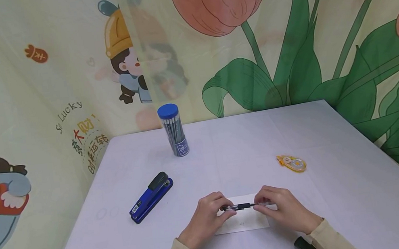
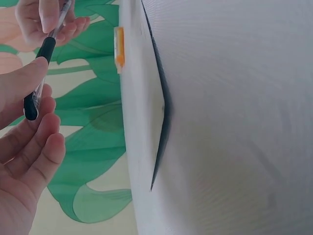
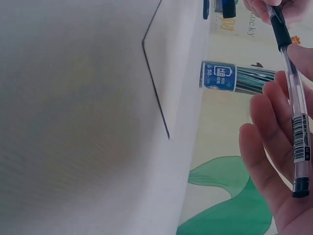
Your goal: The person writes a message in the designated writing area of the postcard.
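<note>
Both hands hold a pen [image 1: 244, 206] level above a thin white rectangular pad or card [image 1: 246, 224]. My left hand [image 1: 211, 216] pinches its dark end between thumb and fingers. The right hand [image 1: 283, 208] pinches the clear barrel from the other side. In the right wrist view, the pen's barrel [image 3: 297, 112] shows a barcode label and a black end plug, with a black section towards the left hand. In the left wrist view, a black rounded end [image 2: 31, 108] sticks out below the left thumb. The pad's edge looks dark from the side.
A blue stapler [image 1: 151, 197] lies to the left on the white table [image 1: 224, 150]. At the back stands a clear tube of pencils [image 1: 175, 133] with a blue lid. An orange correction tape [image 1: 292, 163] lies to the right. Printed curtains hang behind.
</note>
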{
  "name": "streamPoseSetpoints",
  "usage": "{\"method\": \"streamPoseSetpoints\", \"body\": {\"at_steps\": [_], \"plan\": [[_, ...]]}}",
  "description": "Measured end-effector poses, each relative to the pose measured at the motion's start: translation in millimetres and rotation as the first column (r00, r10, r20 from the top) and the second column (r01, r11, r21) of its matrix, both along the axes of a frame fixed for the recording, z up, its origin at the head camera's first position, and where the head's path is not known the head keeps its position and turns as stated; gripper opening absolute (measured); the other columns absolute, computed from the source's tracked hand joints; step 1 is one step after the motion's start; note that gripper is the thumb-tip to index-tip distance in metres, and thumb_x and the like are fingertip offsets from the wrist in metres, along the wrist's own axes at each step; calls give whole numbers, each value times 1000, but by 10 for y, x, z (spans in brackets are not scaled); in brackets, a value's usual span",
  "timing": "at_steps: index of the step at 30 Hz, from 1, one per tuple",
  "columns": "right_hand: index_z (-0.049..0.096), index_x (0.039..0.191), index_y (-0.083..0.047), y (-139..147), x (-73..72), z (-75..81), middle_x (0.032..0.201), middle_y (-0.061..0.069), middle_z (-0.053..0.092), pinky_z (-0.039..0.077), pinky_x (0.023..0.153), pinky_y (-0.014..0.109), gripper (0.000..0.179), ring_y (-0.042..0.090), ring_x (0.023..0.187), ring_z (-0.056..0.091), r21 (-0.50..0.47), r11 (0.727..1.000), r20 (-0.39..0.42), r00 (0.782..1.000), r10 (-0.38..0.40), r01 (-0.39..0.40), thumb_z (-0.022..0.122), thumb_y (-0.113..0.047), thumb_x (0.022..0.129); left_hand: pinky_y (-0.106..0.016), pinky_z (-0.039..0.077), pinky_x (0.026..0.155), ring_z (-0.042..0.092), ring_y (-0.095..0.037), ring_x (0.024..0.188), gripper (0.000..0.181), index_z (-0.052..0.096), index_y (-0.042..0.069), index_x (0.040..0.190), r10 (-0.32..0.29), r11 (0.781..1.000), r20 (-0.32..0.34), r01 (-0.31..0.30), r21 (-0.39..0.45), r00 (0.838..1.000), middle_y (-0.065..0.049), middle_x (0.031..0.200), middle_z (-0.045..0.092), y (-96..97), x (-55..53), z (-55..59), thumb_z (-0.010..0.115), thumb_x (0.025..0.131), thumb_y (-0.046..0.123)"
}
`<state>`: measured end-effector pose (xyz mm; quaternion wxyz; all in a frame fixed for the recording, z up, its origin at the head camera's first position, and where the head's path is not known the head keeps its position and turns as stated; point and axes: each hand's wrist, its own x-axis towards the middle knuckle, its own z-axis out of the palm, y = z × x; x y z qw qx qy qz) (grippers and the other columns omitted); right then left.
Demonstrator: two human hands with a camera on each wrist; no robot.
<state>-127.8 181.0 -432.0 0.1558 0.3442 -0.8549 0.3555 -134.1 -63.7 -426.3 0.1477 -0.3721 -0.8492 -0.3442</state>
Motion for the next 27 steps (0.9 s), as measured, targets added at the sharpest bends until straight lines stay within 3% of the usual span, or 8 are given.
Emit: {"method": "streamPoseSetpoints", "body": {"at_steps": [11, 17, 22, 27], "plan": [[67, 88, -18, 23, -10, -8, 83, -10, 65, 55, 67, 26, 10, 1, 75, 62, -123, 992, 167, 986, 6, 15, 74, -14, 83, -8, 44, 65, 59, -3, 72, 14, 72, 8, 86, 8, 1000, -2, -8, 20, 1000, 3, 79, 62, -1, 8, 17, 80, 76, 12], [69, 88, -14, 28, 11, -21, 83, -3, 69, 55, 71, 26, 10, 4, 76, 64, -223, 973, 272, 962, 0, 63, 75, -11, 81, -8, 44, 65, 58, -2, 72, 14, 72, 7, 86, -1, 999, -5, 1, 40, 1000, 3, 78, 62, -8, 1, 10, 80, 75, 12], [72, 87, -13, 26, 27, -64, 82, -7, 69, 54, 72, 26, 7, 6, 77, 64, -305, 942, 388, 922, -12, 140, 75, -11, 82, -9, 43, 64, 56, -2, 71, 13, 72, 8, 85, -4, 999, -11, 4, 46, 1000, 3, 78, 62, -11, -4, 15, 79, 76, 13], [70, 91, 4, 25, 35, -63, 82, -8, 69, 56, 67, 28, 10, 7, 72, 66, -440, 885, 486, 869, 90, 154, 72, -1, 82, -10, 44, 63, 55, -2, 69, 13, 72, 8, 86, -3, 999, -14, 4, 49, 1000, 3, 77, 62, -8, -1, 36, 80, 76, 13]]}}
